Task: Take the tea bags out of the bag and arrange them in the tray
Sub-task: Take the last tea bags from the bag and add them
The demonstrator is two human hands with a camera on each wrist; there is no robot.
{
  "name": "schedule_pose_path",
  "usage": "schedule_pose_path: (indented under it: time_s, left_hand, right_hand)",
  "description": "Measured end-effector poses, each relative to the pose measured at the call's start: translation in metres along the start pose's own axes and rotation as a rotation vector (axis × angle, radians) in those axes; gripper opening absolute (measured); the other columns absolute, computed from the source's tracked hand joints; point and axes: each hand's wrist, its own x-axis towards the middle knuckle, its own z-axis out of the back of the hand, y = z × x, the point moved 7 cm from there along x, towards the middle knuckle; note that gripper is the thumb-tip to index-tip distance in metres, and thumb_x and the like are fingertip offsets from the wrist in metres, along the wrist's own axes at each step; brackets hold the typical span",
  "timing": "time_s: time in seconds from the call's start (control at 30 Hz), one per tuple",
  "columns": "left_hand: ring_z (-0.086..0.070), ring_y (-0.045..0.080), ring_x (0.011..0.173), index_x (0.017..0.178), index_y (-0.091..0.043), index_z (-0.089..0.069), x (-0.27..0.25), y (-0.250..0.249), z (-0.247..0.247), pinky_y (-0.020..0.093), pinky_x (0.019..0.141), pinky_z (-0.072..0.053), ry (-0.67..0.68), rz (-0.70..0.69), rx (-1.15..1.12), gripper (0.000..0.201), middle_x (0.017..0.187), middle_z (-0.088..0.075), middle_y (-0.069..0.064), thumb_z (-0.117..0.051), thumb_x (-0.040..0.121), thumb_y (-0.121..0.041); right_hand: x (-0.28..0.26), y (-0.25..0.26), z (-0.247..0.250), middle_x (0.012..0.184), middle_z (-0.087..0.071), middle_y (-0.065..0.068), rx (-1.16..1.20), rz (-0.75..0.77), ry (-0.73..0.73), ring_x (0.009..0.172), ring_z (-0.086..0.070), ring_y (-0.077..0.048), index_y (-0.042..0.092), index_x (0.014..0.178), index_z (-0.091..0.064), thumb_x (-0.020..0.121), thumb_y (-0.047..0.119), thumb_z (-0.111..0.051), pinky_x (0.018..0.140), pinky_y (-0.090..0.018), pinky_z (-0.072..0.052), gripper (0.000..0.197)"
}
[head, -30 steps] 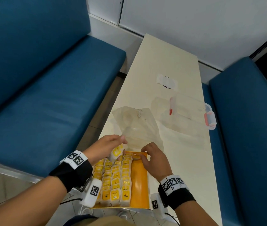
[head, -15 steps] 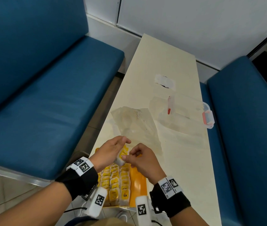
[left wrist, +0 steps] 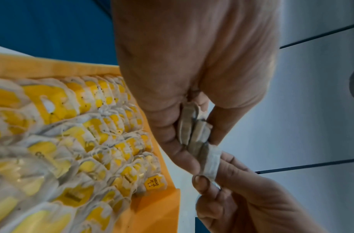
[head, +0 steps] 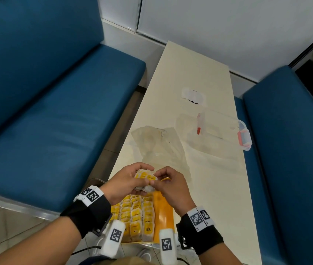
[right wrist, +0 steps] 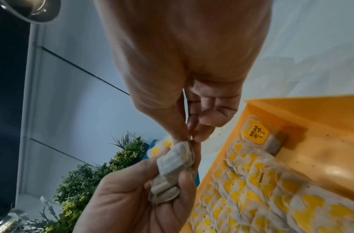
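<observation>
Above the orange tray [head: 164, 211] my left hand [head: 127, 181] grips a small stack of tea bags [head: 145, 177], white pouches with yellow tags. My right hand [head: 168, 183] pinches the edge of the nearest tea bag [left wrist: 211, 159] of that stack between thumb and forefinger [right wrist: 189, 138]. Rows of tea bags [head: 138, 215] fill the left part of the tray [left wrist: 152, 211], and its right strip is bare. The clear plastic bag [head: 157, 144] lies flat and crumpled on the table just beyond the hands.
The narrow cream table [head: 193, 77] runs away between two blue benches [head: 56, 119]. A clear lidded box [head: 216, 131] with red clips sits at the right edge, and a small white wrapper [head: 192, 95] lies farther back.
Both hands rose from the tray's far end and came together above it. The left hand now holds the stack higher, and the right hand has closed its pinch on one tea bag.
</observation>
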Motion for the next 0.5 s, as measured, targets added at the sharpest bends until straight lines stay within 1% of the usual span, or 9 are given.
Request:
schedule_pose_path:
  time_s: [0.13, 0.23, 0.3, 0.33, 0.37, 0.43, 0.5]
  left_hand:
    - [-0.075, 0.027, 0.095, 0.118, -0.02, -0.069, -0.001, 0.001, 0.0, 0.046, 0.083, -0.062, -0.024, -0.039, 0.031, 0.032, 0.114, -0.072, 0.012, -0.077, 0.089, -0.01]
    - [-0.075, 0.027, 0.095, 0.113, -0.023, -0.072, -0.001, 0.001, 0.002, 0.043, 0.077, -0.063, -0.048, -0.063, 0.125, 0.033, 0.116, -0.071, 0.006, -0.082, 0.085, -0.01]
    - [-0.074, 0.021, 0.088, 0.108, -0.025, -0.074, -0.002, -0.001, 0.003, 0.037, 0.071, -0.063, -0.079, -0.081, 0.198, 0.033, 0.116, -0.069, 0.001, -0.084, 0.082, -0.009]
    - [-0.073, 0.019, 0.083, 0.107, -0.025, -0.074, -0.002, -0.002, 0.003, 0.035, 0.069, -0.063, -0.096, -0.086, 0.237, 0.032, 0.116, -0.068, -0.001, -0.085, 0.081, -0.008]
    - [-0.072, 0.018, 0.079, 0.106, -0.025, -0.074, -0.002, -0.003, 0.003, 0.034, 0.067, -0.063, -0.107, -0.091, 0.278, 0.032, 0.115, -0.067, -0.003, -0.085, 0.081, -0.008]
    - [-0.072, 0.014, 0.073, 0.105, -0.026, -0.073, -0.002, -0.006, 0.001, 0.031, 0.065, -0.062, -0.107, -0.1, 0.348, 0.032, 0.111, -0.069, -0.006, -0.085, 0.08, -0.01]
    - [-0.071, 0.01, 0.07, 0.105, -0.026, -0.073, -0.001, -0.008, -0.002, 0.028, 0.065, -0.061, -0.09, -0.103, 0.378, 0.032, 0.108, -0.07, -0.007, -0.085, 0.08, -0.01]
  right_hand:
    - [-0.002, 0.001, 0.002, 0.07, -0.062, 0.005, -0.016, 0.013, -0.018, 0.06, -0.057, -0.01, 0.018, 0.079, -0.068, 0.076, 0.008, -0.079, 0.056, -0.023, -0.046, 0.015]
    - [-0.004, 0.002, 0.006, 0.064, -0.059, 0.005, -0.023, 0.005, -0.028, 0.057, -0.058, -0.011, 0.014, 0.077, -0.065, 0.079, 0.003, -0.075, 0.051, -0.025, -0.046, 0.015]
    - [-0.005, 0.005, 0.008, 0.064, -0.062, 0.0, -0.028, 0.002, -0.02, 0.057, -0.064, -0.014, 0.013, 0.078, -0.064, 0.08, 0.002, -0.073, 0.051, -0.027, -0.048, 0.015]
    - [-0.005, 0.006, 0.009, 0.067, -0.065, -0.001, -0.053, 0.01, -0.01, 0.058, -0.065, -0.015, 0.014, 0.078, -0.064, 0.08, 0.003, -0.073, 0.053, -0.027, -0.049, 0.014]
    - [-0.005, 0.009, 0.009, 0.071, -0.067, 0.0, -0.098, 0.029, -0.001, 0.061, -0.066, -0.014, 0.018, 0.077, -0.065, 0.08, 0.006, -0.073, 0.056, -0.025, -0.05, 0.015]
    - [-0.006, 0.014, 0.007, 0.076, -0.07, 0.007, -0.193, 0.079, 0.027, 0.065, -0.063, -0.005, 0.026, 0.075, -0.067, 0.08, 0.011, -0.074, 0.062, -0.018, -0.05, 0.017]
    - [-0.006, 0.02, 0.008, 0.073, -0.068, 0.011, -0.254, 0.114, 0.045, 0.064, -0.059, 0.0, 0.031, 0.072, -0.067, 0.08, 0.012, -0.074, 0.062, -0.013, -0.046, 0.021]
